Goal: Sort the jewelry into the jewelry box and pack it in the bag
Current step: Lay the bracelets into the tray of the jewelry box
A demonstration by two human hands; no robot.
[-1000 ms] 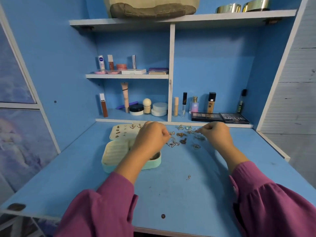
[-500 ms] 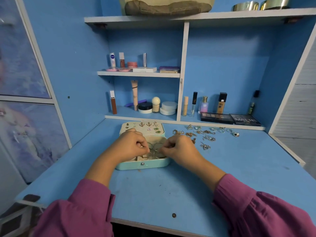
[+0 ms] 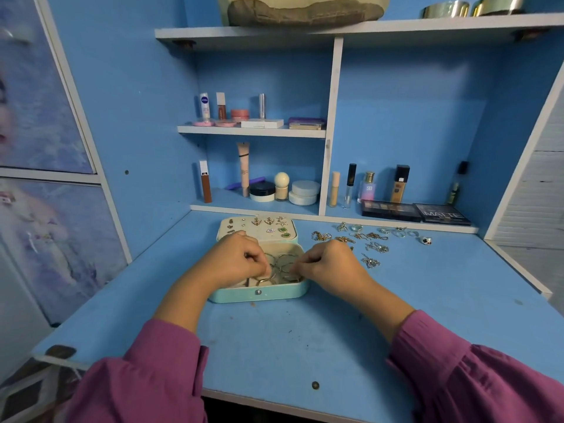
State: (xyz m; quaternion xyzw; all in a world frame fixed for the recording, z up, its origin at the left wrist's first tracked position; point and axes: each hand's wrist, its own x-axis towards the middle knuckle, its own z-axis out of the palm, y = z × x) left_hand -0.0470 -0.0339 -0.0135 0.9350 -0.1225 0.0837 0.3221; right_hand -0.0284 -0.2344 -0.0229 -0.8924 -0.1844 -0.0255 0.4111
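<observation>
A mint-green jewelry box (image 3: 259,294) lies open on the blue desk (image 3: 305,337). Its raised lid (image 3: 259,228) holds several earrings and studs. Large hoop earrings (image 3: 285,264) lie in the box's lower tray. My left hand (image 3: 236,259) hovers over the tray's left part, fingers curled and pinching at a hoop. From the right, my right hand (image 3: 328,265) reaches in and pinches a hoop at the tray's right edge. Loose jewelry (image 3: 370,239), gold and silver pieces and rings, is scattered on the desk right of the box. A beige bag (image 3: 305,9) sits on the top shelf.
Cosmetics (image 3: 274,190) fill the shelf at the back of the desk: tubes, jars, bottles and two dark palettes (image 3: 415,212). More items stand on the small upper shelf (image 3: 250,131). Metal tins (image 3: 470,7) rest on the top shelf at the right.
Both hands came back from the scattered jewelry at the right to the box's lower tray. Hoop earrings now lie there between my fingers. The view has shifted so the box is central.
</observation>
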